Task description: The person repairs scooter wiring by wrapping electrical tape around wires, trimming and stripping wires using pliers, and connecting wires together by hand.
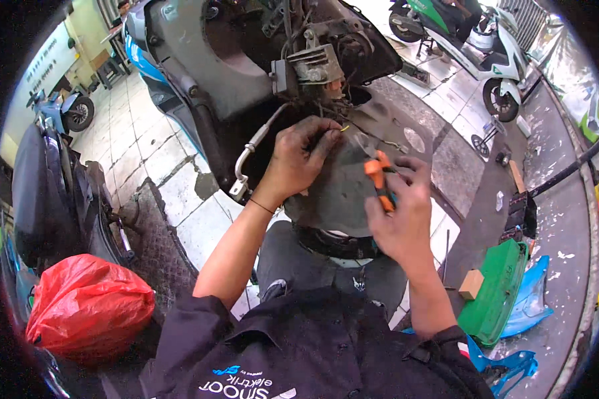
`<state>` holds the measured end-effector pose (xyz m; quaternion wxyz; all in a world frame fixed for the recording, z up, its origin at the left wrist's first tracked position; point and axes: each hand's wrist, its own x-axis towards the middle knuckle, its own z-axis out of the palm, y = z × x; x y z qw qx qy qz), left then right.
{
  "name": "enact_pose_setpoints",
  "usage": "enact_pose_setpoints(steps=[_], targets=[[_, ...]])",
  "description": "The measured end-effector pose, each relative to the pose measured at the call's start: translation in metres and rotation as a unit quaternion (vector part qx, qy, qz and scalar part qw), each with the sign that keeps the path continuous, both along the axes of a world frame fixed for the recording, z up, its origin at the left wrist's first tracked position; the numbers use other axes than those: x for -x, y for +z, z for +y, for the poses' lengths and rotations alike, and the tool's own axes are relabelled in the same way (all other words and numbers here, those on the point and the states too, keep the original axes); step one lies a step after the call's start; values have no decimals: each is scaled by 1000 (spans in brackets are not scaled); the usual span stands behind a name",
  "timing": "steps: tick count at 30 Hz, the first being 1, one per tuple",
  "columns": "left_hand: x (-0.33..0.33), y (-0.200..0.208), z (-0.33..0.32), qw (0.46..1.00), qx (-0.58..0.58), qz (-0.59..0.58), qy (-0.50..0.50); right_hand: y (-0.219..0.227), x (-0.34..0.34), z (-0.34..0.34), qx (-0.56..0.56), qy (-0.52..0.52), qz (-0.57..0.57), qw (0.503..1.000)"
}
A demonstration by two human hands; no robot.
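Observation:
My left hand (303, 156) is closed in a pinch on a thin wire, whose yellow end (345, 128) pokes out past the fingertips. To the right of it, my right hand (404, 206) grips a pair of pliers (378, 178) with orange and dark handles. Their jaws point toward the yellow wire end but look blurred, apart from it as far as I can see. Both hands are over a dusty grey panel (333, 186) of a partly stripped scooter (206, 73). Just beyond them, a finned metal part (317, 65) hangs among loose wires.
A red plastic bag (90, 306) rests at the lower left beside a black scooter seat (33, 193). On the right lie a green toolbox lid (496, 292), a wooden block (471, 284) and blue body panels (529, 299). A white scooter (472, 60) stands at the back right.

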<state>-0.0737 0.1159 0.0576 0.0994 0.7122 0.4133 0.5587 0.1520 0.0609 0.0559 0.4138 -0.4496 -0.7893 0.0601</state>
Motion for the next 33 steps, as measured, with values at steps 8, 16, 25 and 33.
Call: enact_pose_setpoints(steps=[8,16,25,33], targets=[[2,-3,3,999,-9,-28,-15,25,26,12,8,-14,-38,999],[8,-6,6,1000,6,-26,-14,39,34,18,41,-16,-151,988],[5,-3,6,997,-36,36,-56,26,12,15,306,94,112,941],[5,-13,11,982,-72,63,-164,22,15,-31,337,33,273,900]])
